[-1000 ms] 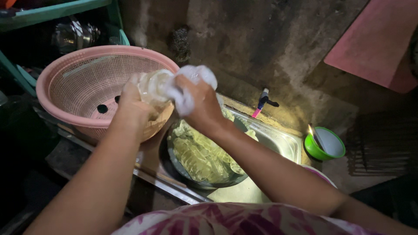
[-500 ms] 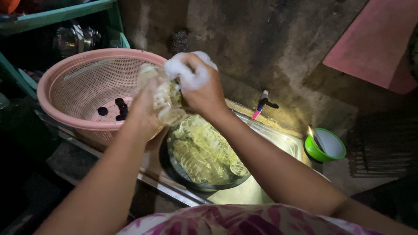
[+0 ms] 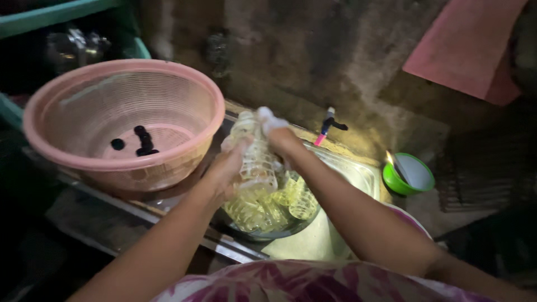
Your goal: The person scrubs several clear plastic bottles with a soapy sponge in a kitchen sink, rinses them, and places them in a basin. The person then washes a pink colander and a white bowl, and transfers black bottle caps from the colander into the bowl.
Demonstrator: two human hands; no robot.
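My left hand (image 3: pixel 226 170) grips a clear ribbed glass (image 3: pixel 254 162) from its left side, holding it upright. At the glass's mouth, my right hand (image 3: pixel 282 141) presses a white sponge (image 3: pixel 267 118). Both hands hover over a dark round bowl (image 3: pixel 263 235) that holds several more clear glasses in yellowish water. The bowl sits in a metal sink (image 3: pixel 358 173).
A big pink plastic basket (image 3: pixel 112 159) stands at the left on the counter, with a few small dark round things in its bottom. A small tap (image 3: pixel 327 126) with a pink handle juts from the wall. At the right sits a green bowl (image 3: pixel 391 182).
Both hands came down and to the right with the glass and sponge, from over the pink basket's rim to above the bowl in the sink.
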